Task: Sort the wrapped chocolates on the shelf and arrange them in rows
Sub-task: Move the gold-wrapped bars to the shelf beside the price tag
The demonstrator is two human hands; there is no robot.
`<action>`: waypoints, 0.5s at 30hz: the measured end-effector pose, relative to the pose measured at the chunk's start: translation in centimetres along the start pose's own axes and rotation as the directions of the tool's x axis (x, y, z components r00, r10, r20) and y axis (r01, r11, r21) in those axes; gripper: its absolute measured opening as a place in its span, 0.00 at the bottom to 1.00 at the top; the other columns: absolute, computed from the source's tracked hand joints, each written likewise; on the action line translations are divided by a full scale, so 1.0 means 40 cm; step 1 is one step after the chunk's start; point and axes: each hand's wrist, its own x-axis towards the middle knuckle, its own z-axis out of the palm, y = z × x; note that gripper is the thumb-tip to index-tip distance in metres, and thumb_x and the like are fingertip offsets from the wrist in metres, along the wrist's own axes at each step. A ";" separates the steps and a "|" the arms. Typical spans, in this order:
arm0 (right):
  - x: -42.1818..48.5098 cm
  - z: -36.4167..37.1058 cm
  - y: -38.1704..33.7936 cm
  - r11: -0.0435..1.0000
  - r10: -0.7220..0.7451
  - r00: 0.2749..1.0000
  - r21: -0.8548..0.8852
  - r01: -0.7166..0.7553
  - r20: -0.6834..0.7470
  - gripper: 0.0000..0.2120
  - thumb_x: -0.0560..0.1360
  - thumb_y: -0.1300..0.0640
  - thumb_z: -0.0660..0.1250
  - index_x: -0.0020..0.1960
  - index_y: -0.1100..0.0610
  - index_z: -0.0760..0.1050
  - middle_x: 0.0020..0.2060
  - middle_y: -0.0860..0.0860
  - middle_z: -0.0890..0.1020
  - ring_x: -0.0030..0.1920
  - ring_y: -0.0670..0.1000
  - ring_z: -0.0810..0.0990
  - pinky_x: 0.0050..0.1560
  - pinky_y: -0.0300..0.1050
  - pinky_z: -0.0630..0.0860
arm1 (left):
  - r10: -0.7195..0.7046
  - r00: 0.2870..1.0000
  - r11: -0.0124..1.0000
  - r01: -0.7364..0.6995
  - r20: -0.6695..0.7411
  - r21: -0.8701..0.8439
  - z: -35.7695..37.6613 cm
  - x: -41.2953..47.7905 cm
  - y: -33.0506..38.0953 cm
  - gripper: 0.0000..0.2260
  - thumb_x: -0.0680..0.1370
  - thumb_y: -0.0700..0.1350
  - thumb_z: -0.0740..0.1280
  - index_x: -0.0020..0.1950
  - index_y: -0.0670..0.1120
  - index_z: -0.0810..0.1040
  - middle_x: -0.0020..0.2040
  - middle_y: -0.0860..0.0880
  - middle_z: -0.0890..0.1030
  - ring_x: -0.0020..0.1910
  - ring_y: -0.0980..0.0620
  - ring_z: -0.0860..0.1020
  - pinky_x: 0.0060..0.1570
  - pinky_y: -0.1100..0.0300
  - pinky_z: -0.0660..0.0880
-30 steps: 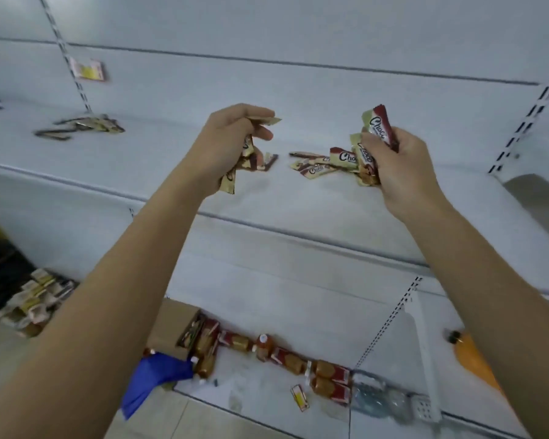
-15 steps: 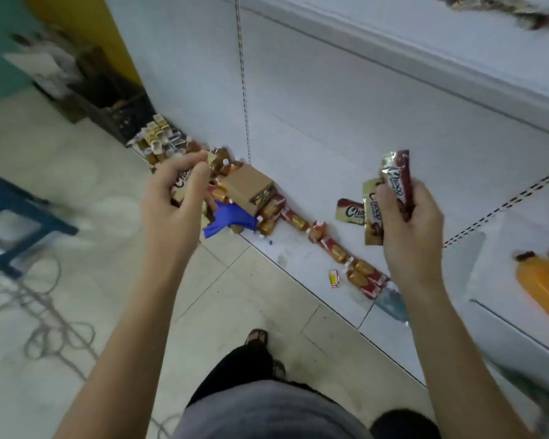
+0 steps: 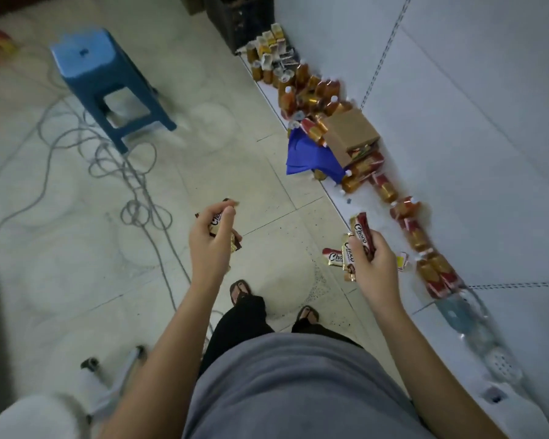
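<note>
Wrapped chocolates [image 3: 362, 232] are off the shelf and held in both hands above the floor tiles, on the near side of the cardboard box [image 3: 351, 131]. The right hand [image 3: 374, 267] grasps a fan of three bars. The left hand [image 3: 210, 245], further from the box, pinches a smaller bunch between thumb and fingers.

Surroundings: a blue cloth [image 3: 308, 156] lies against the box on its floor side. A line of amber bottles [image 3: 311, 90] and red-and-gold packs runs along the base shelf [image 3: 355, 204] to both sides of the box. A black crate [image 3: 238, 17] stands beyond that line. A blue stool [image 3: 105, 80] and a tangled cable [image 3: 133, 185] lie well apart from the box, across the floor. The person's sandalled feet [image 3: 240, 289] are below the hands.

Change: half a second earlier the upper shelf edge was in view; now it is out of frame and the stool has come into view. Both hands hold the same bars.

Containers: the box lies on its side, its opening facing the near side, with coloured packets inside, too blurred to identify.
</note>
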 end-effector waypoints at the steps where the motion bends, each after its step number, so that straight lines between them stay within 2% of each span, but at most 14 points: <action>1: 0.012 0.038 -0.018 1.000 -0.008 0.999 -0.014 0.009 0.036 0.09 0.78 0.55 0.61 0.54 0.58 0.74 0.35 0.43 0.74 0.36 0.40 0.73 0.34 0.30 0.68 | -0.022 0.999 1.000 0.022 -0.033 -0.006 -0.033 0.015 -0.008 0.06 0.79 0.42 0.62 0.50 0.45 0.78 0.51 0.43 0.79 0.26 0.56 0.75 0.27 0.64 0.72; 8: 0.085 0.326 -0.197 0.989 -0.142 0.968 -0.021 0.149 0.209 0.02 0.77 0.56 0.62 0.49 0.53 0.72 0.35 0.44 0.76 0.34 0.38 0.74 0.34 0.26 0.69 | -0.051 0.965 0.998 0.037 -0.257 -0.059 -0.286 0.171 -0.039 0.07 0.79 0.42 0.61 0.51 0.43 0.78 0.49 0.45 0.79 0.24 0.58 0.75 0.26 0.66 0.73; 11: 0.099 0.450 -0.270 0.981 -0.185 0.951 -0.001 0.192 0.249 0.03 0.77 0.56 0.62 0.50 0.54 0.73 0.35 0.43 0.75 0.36 0.40 0.74 0.35 0.29 0.70 | -0.049 0.945 0.997 0.025 -0.324 -0.078 -0.389 0.238 -0.037 0.06 0.79 0.42 0.61 0.50 0.44 0.78 0.46 0.47 0.79 0.24 0.58 0.74 0.26 0.65 0.73; 13: 0.104 0.525 -0.315 0.975 -0.213 0.939 0.006 0.220 0.271 0.05 0.77 0.56 0.62 0.51 0.56 0.74 0.35 0.43 0.75 0.36 0.39 0.74 0.35 0.27 0.70 | -0.042 0.930 0.996 0.012 -0.366 -0.084 -0.452 0.281 -0.031 0.06 0.78 0.42 0.62 0.49 0.45 0.78 0.43 0.50 0.78 0.25 0.58 0.75 0.27 0.65 0.72; 15: 0.107 0.590 -0.350 0.973 -0.221 0.923 0.005 0.232 0.314 0.06 0.77 0.55 0.61 0.53 0.55 0.74 0.36 0.43 0.76 0.37 0.40 0.75 0.36 0.28 0.72 | -0.044 0.918 0.996 0.011 -0.394 -0.087 -0.501 0.322 -0.029 0.07 0.78 0.43 0.62 0.51 0.44 0.78 0.45 0.50 0.78 0.26 0.58 0.76 0.27 0.65 0.72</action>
